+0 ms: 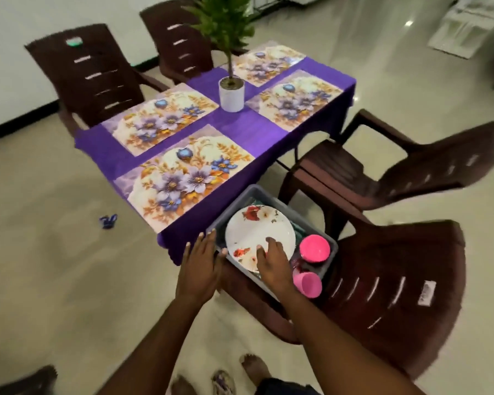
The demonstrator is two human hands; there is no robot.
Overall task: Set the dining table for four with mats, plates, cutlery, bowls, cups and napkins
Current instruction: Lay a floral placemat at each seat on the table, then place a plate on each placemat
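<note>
Glossy floral plate (258,232) in a matt grey plastic bin (324,269); shiny pink plastic cups (314,248); purple cloth tablecloth (240,132) (faintly ribbed); smooth printed mats (188,175); moulded brown plastic chairs (397,269); polished floor tiles (54,252).

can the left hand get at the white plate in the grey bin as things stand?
Probably yes. The left hand is open at the grey bin's near-left rim, beside the white plate, which lies on top, uncovered. Only the right hand rests on its near edge, leaving the left side free.
</note>
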